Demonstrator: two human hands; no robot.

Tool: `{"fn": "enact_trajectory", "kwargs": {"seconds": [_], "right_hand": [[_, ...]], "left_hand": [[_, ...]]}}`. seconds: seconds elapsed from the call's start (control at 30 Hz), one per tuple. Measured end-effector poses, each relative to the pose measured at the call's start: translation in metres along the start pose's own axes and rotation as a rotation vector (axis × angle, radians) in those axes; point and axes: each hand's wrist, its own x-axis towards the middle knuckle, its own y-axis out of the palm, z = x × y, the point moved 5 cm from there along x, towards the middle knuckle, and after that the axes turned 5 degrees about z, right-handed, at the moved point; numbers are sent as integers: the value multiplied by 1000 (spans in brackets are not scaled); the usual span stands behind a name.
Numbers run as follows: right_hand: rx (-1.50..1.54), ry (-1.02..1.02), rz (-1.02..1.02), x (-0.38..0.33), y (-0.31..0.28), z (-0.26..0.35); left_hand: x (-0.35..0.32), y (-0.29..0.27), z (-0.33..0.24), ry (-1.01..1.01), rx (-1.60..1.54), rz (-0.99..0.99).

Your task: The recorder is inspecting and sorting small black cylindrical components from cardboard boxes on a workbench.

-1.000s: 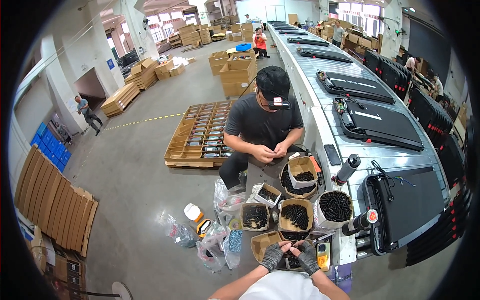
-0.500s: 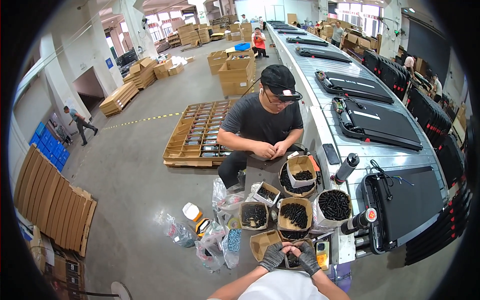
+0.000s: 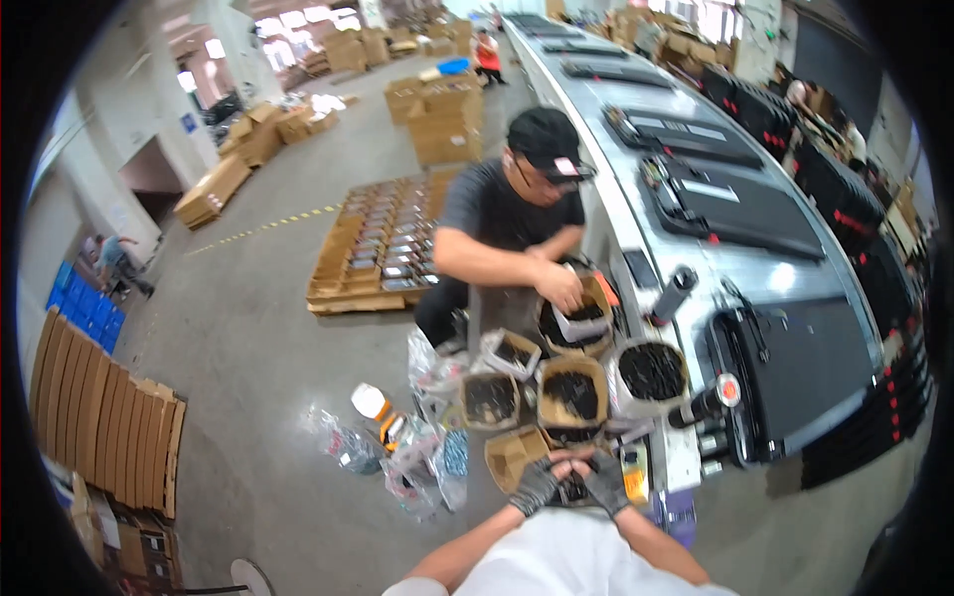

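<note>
My left hand (image 3: 537,486) and my right hand (image 3: 607,483) wear dark grey gloves and meet fingertip to fingertip over a small open box of dark parts (image 3: 573,489) at the near end of the bench. The fingers are pinched together; whether they pinch anything is too small to see. Just left of my left hand lies an open brown cardboard box (image 3: 507,455). Beyond my hands stand open containers of small black parts (image 3: 573,390), (image 3: 490,398), (image 3: 651,372). A co-worker (image 3: 507,214) in a black cap faces me, with one hand (image 3: 562,290) in a further box (image 3: 581,323).
A long conveyor (image 3: 795,298) with flat black machines (image 3: 730,209) runs along the right. Clear plastic bags (image 3: 343,442) and a white-capped bottle (image 3: 370,402) lie on the floor at left. A loaded wooden pallet (image 3: 373,248) sits behind the co-worker. Flat cardboard (image 3: 99,407) is stacked at far left.
The co-worker has leaned forward and put one hand down into the box of black parts. My gloved hands stay together over the near box.
</note>
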Motion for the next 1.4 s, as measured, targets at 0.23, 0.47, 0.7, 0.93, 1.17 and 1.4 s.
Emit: {"fn": "enact_trajectory", "kwargs": {"seconds": [0.23,0.47,0.7,0.93,1.17,1.4], "right_hand": [[-280,226,25,12,-57,-50],[-660,65,332,8,-7,-66],[-1008,74,471,13,30,-113],[-402,124,231,11,2,-123],[-399,172,153,19,-9,-133],[-899,28,433,6,19,-97]], "left_hand": [[0,-73,54,-71,-112,-219],[-28,-67,83,-231,-146,-241],[-30,-41,65,-184,18,-93],[-30,-42,62,-262,-43,-130],[-15,-36,55,-226,-34,-108],[-11,-35,45,-131,243,-74]]}}
